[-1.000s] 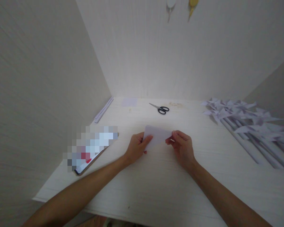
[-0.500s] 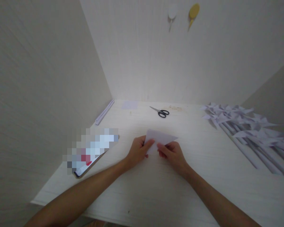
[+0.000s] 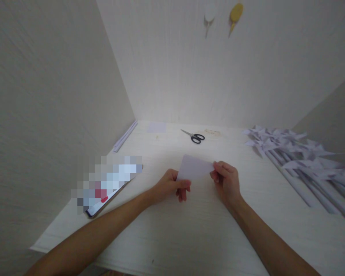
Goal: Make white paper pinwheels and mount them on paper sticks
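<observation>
A small sheet of white paper [image 3: 194, 167] is held between my two hands over the table. My left hand [image 3: 172, 186] grips its lower left part, thumb on top and fingers underneath. At the paper's right corner, my right hand [image 3: 225, 178] pinches the edge between thumb and fingers. Whether the sheet is a single layer or folded I cannot tell. Beyond the paper lies a pair of scissors [image 3: 196, 138] with black handles, blades pointing left.
On the right lie several paper pinwheels [image 3: 287, 140] on rolled paper sticks. A phone [image 3: 115, 191], partly pixelated, rests at left. Behind it are folded paper strips [image 3: 125, 137] and a flat paper piece [image 3: 157, 127]. Two hooks, white [image 3: 209, 16] and yellow [image 3: 236, 13], are on the back wall.
My right hand has shifted right from the paper's lower edge to its right corner. The paper has turned a little, and more of its face shows. My left hand stays on its left side.
</observation>
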Tool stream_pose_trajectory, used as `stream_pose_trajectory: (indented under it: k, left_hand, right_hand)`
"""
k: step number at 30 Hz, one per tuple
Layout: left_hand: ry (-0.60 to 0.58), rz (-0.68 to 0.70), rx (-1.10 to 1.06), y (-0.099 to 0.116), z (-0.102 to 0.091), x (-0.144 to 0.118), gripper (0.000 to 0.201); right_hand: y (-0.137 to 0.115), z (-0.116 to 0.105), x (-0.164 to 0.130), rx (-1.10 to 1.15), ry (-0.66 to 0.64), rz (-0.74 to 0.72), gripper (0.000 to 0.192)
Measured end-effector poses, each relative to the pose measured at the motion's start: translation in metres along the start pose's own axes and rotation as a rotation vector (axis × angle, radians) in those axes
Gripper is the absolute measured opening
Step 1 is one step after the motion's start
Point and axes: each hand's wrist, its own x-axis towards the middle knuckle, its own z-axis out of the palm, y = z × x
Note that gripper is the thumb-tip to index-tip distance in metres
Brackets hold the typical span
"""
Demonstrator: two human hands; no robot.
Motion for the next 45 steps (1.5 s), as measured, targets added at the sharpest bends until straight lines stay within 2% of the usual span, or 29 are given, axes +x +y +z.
stream_pose_trajectory:
  k: [3,5,7,9,11,13,17,22,25,29,33,37,39,43,45]
  left_hand:
    - [0.019,0.001,-0.029,-0.002,-0.003,0.000,0.030]
    - [0.059,0.015,-0.054,-0.003,-0.005,0.000,0.030]
    - [0.099,0.038,-0.068,-0.004,-0.006,0.001,0.030]
    - [0.110,0.041,-0.057,-0.004,-0.006,0.002,0.030]
    - [0.075,0.017,-0.016,-0.003,-0.005,0.003,0.030]
    - [0.018,-0.016,0.039,-0.002,-0.004,0.003,0.029]
    - [-0.027,-0.020,0.105,0.002,-0.001,0.002,0.026]
    - [0.027,0.033,0.113,0.005,0.002,0.004,0.025]
    - [0.045,0.018,0.076,0.005,0.002,0.005,0.022]
    - [0.070,0.019,0.016,0.004,-0.002,0.006,0.021]
    - [0.087,0.046,-0.024,0.002,-0.003,0.006,0.019]
    - [0.089,0.071,-0.059,0.001,-0.002,0.006,0.020]
    - [0.135,0.079,-0.101,0.002,-0.005,0.005,0.018]
    - [0.350,0.121,-0.214,0.007,-0.016,0.004,0.016]
    - [0.396,0.149,-0.229,0.008,-0.020,0.005,0.017]
  right_hand:
    - [-0.011,-0.010,0.009,0.125,0.100,-0.125,0.029]
    - [-0.012,-0.013,0.009,0.156,0.102,-0.137,0.029]
    - [-0.009,-0.010,0.004,0.121,0.000,-0.053,0.034]
    - [-0.002,-0.003,-0.004,-0.015,-0.182,0.029,0.041]
    - [0.006,0.006,-0.013,-0.252,-0.331,0.103,0.042]
    - [0.012,0.013,-0.020,-0.408,-0.398,0.174,0.042]
    - [0.014,0.019,-0.025,-0.447,-0.328,0.178,0.039]
    - [0.014,0.020,-0.026,-0.486,-0.376,0.090,0.033]
    - [0.016,0.017,-0.024,-0.473,-0.285,0.075,0.033]
    - [0.015,0.010,-0.018,-0.314,-0.113,0.081,0.037]
    - [0.013,0.012,-0.016,-0.133,-0.069,0.080,0.035]
    - [0.014,0.013,-0.016,-0.069,-0.050,0.075,0.032]
    - [0.013,0.010,-0.013,-0.032,-0.026,0.049,0.035]
    - [0.006,0.002,-0.006,0.098,0.068,-0.032,0.036]
    - [0.004,-0.001,-0.006,0.086,0.048,-0.029,0.035]
